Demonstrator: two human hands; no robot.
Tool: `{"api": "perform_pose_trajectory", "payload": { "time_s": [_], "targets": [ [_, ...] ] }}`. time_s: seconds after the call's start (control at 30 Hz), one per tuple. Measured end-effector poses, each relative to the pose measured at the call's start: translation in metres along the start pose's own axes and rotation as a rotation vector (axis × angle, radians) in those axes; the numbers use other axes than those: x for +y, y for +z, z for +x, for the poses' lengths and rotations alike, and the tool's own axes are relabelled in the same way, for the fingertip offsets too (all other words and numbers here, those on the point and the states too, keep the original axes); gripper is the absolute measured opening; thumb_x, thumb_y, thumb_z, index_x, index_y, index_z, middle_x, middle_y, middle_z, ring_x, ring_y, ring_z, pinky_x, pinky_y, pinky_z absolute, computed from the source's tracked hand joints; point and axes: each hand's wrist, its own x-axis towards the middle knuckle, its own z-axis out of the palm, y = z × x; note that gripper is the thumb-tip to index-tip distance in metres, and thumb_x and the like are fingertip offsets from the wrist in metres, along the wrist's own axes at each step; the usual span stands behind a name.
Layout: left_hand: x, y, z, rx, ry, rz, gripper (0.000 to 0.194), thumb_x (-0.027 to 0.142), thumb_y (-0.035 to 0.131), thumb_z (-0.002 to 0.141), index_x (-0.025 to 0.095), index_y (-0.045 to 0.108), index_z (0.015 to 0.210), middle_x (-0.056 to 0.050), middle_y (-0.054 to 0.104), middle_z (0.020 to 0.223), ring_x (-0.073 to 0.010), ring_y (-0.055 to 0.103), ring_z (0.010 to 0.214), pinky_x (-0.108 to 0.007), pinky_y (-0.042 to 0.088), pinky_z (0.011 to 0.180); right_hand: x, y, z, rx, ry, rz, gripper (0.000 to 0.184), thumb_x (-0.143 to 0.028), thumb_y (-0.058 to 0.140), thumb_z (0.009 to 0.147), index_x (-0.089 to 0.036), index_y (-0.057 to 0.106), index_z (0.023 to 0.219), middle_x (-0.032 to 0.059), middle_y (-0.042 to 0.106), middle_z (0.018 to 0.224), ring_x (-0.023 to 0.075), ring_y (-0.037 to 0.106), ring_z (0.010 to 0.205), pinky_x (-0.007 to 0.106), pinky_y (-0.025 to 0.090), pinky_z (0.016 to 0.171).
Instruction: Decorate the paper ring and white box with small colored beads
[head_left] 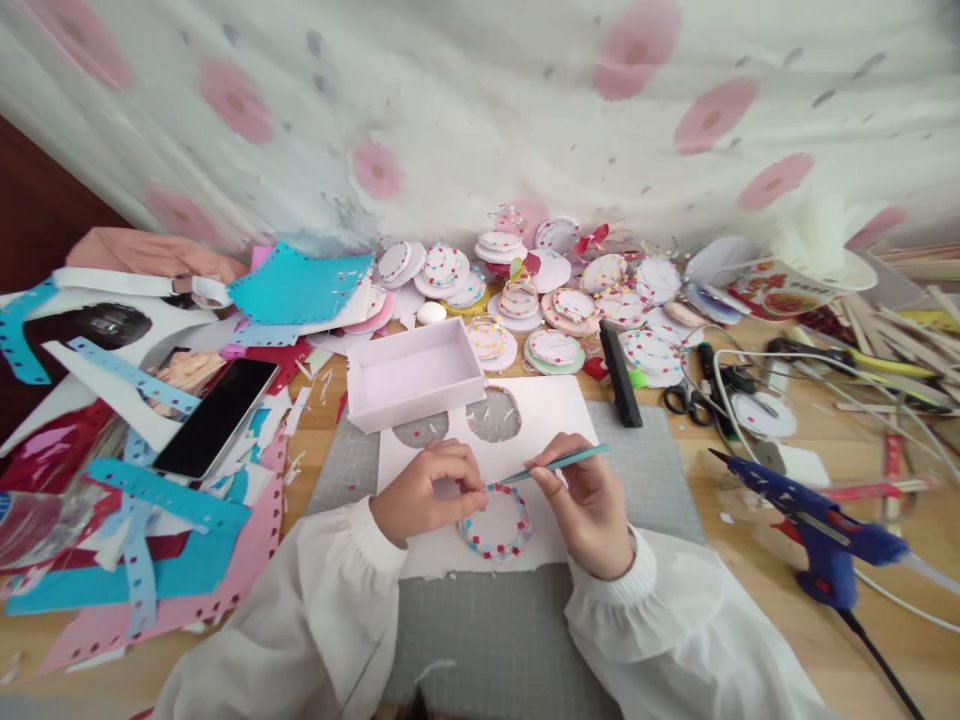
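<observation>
Pinched between the fingers of my right hand [586, 505] is a pair of teal tweezers [574, 457], its tip pointing left. My left hand [435, 490] is closed in a pinch beside that tip; what it holds, if anything, is too small to make out. Below both hands lies a ring of red and blue star and dot shapes [501, 553] on a white sheet [551, 415]. That sheet has two round holes cut near its far side. Under it is a grey cutting mat [487, 640].
An open white box [416, 375] stands past the sheet, with decorated paper discs [555, 347] heaped behind. Scraps and a phone [217, 415] lie left. Rightward are a black bar [619, 375], scissors [688, 405], a blue glue gun [814, 525] with its cord, and a paper bowl [799, 285].
</observation>
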Motion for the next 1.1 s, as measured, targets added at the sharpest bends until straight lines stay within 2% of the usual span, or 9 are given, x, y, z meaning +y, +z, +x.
{"api": "perform_pose_trajectory", "payload": {
  "time_s": [0.87,0.97,1.1],
  "targets": [
    [-0.0018,-0.0001,0.0002,-0.002,-0.001,0.011,0.020,0.028,0.062,0.080,0.017,0.062,0.064,-0.003,0.062,0.071,-0.0158,0.056,0.073,-0.033,0.039,0.079,0.0002,0.0019,0.0004,-0.008,-0.056,-0.097,0.008,-0.017,0.058,0.084,-0.022,0.057,0.090,0.0021,0.056,0.079,0.0149,0.053,0.072,0.030,0.042,0.065],
    [-0.0003,0.0000,0.0003,0.004,-0.012,-0.002,0.020,0.026,0.062,0.080,0.017,0.061,0.063,-0.002,0.062,0.070,-0.0155,0.056,0.073,-0.034,0.039,0.081,0.0018,0.0009,0.0017,0.089,-0.010,0.004,0.006,-0.019,0.059,0.084,-0.022,0.058,0.089,0.0026,0.056,0.080,0.0152,0.054,0.075,0.030,0.044,0.066],
    [0.0030,0.0003,0.0003,0.021,-0.033,-0.049,0.022,0.025,0.060,0.081,0.016,0.057,0.061,-0.002,0.058,0.067,-0.0148,0.054,0.070,-0.033,0.040,0.078,0.0024,-0.0043,0.0075,0.283,0.135,0.221,0.008,-0.023,0.063,0.081,-0.022,0.058,0.088,0.0020,0.056,0.086,0.0104,0.053,0.062,0.027,0.045,0.058]
  ]
}}
